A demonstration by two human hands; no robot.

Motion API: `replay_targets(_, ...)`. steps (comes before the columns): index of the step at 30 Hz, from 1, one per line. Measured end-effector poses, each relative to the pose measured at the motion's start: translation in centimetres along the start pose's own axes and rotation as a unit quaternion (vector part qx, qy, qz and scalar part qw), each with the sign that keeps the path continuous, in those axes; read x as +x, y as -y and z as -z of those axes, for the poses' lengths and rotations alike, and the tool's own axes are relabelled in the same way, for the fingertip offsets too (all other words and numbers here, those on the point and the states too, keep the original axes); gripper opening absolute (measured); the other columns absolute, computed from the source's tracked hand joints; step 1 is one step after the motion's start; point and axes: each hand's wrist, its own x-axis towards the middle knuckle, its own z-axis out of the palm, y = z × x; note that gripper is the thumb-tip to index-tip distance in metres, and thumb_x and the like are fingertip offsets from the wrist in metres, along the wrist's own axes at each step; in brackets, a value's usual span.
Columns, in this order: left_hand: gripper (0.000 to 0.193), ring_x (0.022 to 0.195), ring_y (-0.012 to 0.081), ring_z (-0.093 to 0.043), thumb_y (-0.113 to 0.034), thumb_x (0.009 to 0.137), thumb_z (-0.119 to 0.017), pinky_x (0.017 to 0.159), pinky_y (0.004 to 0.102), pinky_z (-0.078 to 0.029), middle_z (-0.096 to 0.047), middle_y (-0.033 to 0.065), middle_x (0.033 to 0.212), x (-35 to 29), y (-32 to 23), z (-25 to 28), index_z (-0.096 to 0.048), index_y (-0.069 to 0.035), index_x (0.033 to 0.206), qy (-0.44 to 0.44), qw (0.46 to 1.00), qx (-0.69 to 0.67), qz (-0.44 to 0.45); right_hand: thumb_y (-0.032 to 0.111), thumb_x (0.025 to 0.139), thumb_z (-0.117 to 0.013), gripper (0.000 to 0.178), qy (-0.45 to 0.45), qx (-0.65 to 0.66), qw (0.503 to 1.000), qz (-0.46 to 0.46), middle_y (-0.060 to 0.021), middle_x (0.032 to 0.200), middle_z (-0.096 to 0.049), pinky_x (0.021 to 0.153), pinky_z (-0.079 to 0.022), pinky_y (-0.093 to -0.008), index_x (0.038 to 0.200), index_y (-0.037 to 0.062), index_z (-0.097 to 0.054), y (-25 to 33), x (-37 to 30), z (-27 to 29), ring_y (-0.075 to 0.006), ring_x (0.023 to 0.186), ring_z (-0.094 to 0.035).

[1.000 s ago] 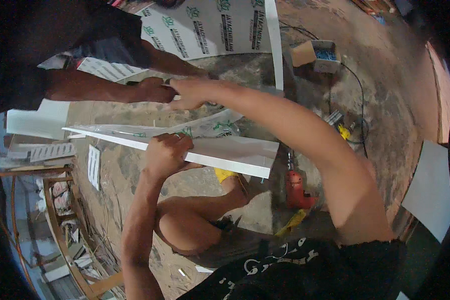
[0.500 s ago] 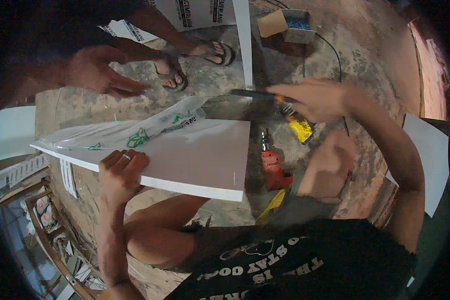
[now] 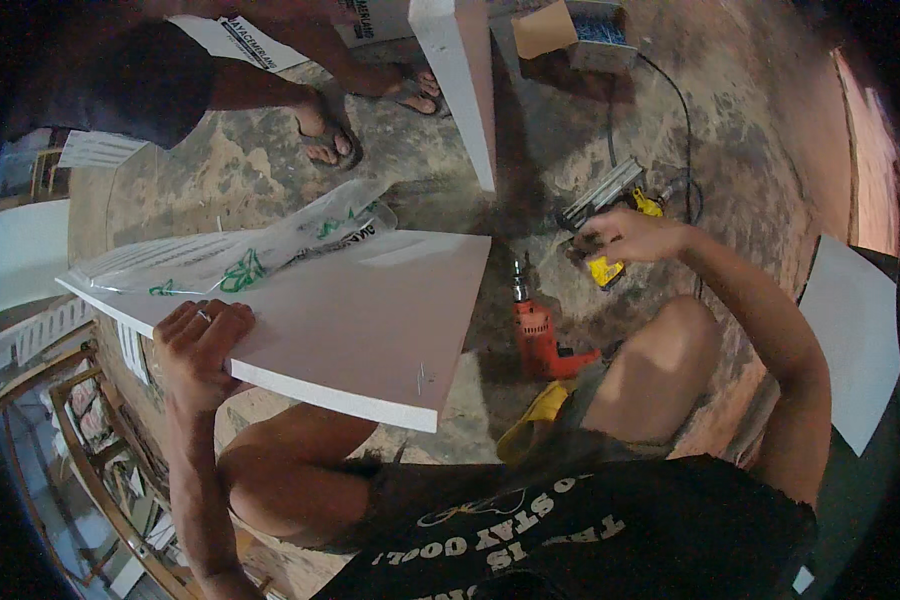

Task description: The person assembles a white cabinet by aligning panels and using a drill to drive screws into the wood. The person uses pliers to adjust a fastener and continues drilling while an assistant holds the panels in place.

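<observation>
In my left hand point(image 3: 202, 335) is the near edge of a white board point(image 3: 370, 310), fingers on top and a ring on one of them. A crumpled clear plastic wrap point(image 3: 260, 245) with green marks lies over the board's far left part. My right hand point(image 3: 635, 237) is closed at a yellow and black nail gun point(image 3: 605, 270) with a silver magazine, on the floor to the right. My fingers hide part of its body. An orange-red power drill point(image 3: 537, 340) lies between the board and my right knee.
Another person's feet point(image 3: 330, 140) in sandals stand beyond the board. A white panel point(image 3: 460, 80) stands upright near them. An opened carton point(image 3: 600, 35) sits at the far right, near a black cable point(image 3: 685, 110). A wooden frame point(image 3: 90, 450) is at left, and a pale sheet point(image 3: 850, 330) at right.
My right hand has come down to the nail gun; the long dark tool it held is no longer visible in it. The other person's hand has left view. The board has shifted slightly left.
</observation>
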Motion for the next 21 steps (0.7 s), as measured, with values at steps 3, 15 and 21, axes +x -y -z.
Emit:
replay_targets(3,0.037,0.064,0.0257,-0.065,-0.037,0.066,-0.075,0.059,0.0357,-0.05,-0.064,0.0077,0.071,-0.3,-0.5,0.3,-0.062,-0.004,0.076,0.021,0.999,0.009,0.033,0.022,0.085,-0.06,0.027,-0.101,-0.324,0.93,0.138,-0.0153,0.096,-0.065,0.079,-0.053,-0.0388,0.109,0.0082,-0.064,2.3,2.9,-1.2,-0.0255,0.083,-0.065)
replay_targets(15,0.035,0.066,0.0273,-0.066,-0.031,0.057,-0.073,0.06,0.0357,-0.05,-0.068,0.0089,0.076,0.2,-0.3,0.5,-0.064,-0.004,0.076,0.021,0.999,0.008,0.038,0.029,0.079,-0.077,0.036,0.018,-0.319,0.946,0.06,-0.0131,0.097,-0.069,0.079,-0.051,-0.0368,0.104,0.0043,-0.067,-1.6,11.9,1.6,-0.0205,0.088,-0.065)
replay_targets(21,0.034,0.066,0.0266,-0.066,-0.031,0.056,-0.073,0.061,0.0356,-0.05,-0.068,0.0078,0.074,0.2,-0.3,0.5,-0.063,-0.004,0.075,0.012,0.999,-0.006,0.031,0.039,0.092,-0.065,0.034,0.082,-0.339,0.935,0.064,-0.0043,0.076,-0.068,0.065,-0.049,-0.0341,0.099,0.0066,-0.072,0.6,12.1,-1.2,-0.0144,0.071,-0.061)
